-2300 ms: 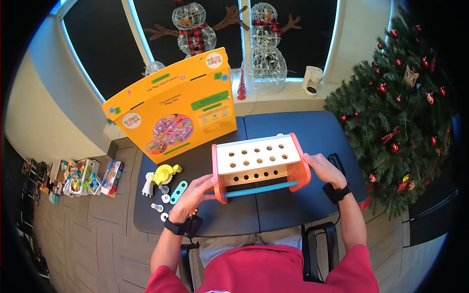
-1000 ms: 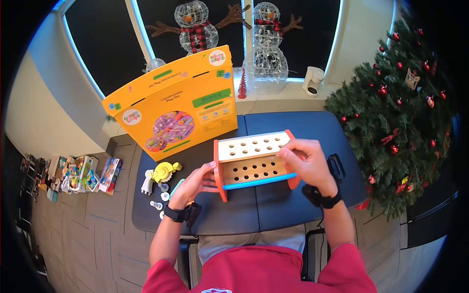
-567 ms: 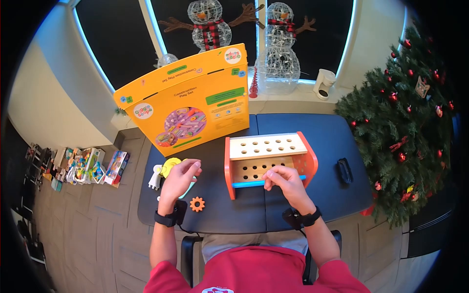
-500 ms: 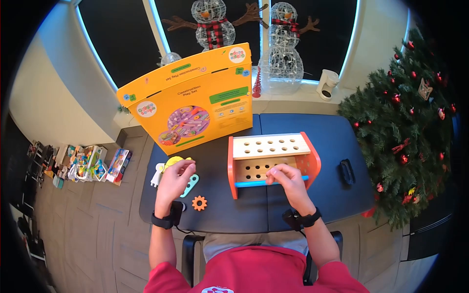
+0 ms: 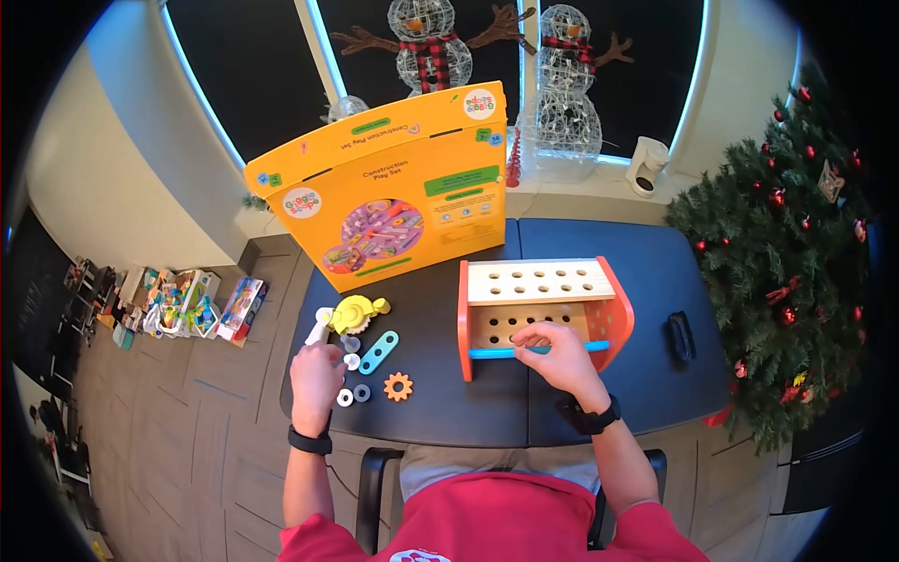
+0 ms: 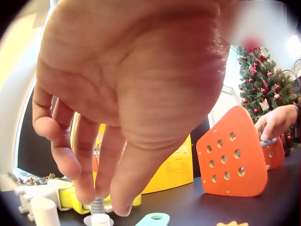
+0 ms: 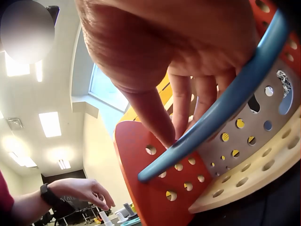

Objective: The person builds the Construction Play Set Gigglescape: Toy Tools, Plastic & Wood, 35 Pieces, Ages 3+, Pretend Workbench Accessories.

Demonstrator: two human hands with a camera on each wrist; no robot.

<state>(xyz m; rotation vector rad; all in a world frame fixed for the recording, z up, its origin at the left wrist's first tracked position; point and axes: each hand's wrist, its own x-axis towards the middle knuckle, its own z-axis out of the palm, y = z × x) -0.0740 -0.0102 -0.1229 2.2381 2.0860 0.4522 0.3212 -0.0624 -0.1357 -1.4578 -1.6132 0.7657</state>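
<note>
My left hand (image 5: pixel 316 379) hovers at the left over small toy parts, fingers loosely bent. In the left wrist view its fingertips hang right over a grey threaded bolt (image 6: pixel 98 206), near an upright white bolt (image 6: pixel 44 213). Beside that hand lie a turquoise strip with holes (image 5: pixel 378 352), an orange gear (image 5: pixel 398 387), and white and grey nuts (image 5: pixel 361 393). My right hand (image 5: pixel 556 358) is at the blue bar (image 7: pixel 214 115) of a red-sided toy toolbox (image 5: pixel 618 304). Its fingers, loosely bent, show behind the bar in the right wrist view, the thumb tip at its edge.
A large yellow play-set box (image 5: pixel 384 187) stands behind the parts. A yellow toothed piece (image 5: pixel 354 315) lies against a white piece (image 5: pixel 320 326). A black strap-like object (image 5: pixel 681 337) rests at the right of the dark table (image 5: pixel 468 412). A decorated tree (image 5: pixel 787 253) stands beyond.
Both hands have left the toolbox's sides. The left has moved left to the small parts; the right has shifted from the right end to the blue bar. The toolbox sits tilted less.
</note>
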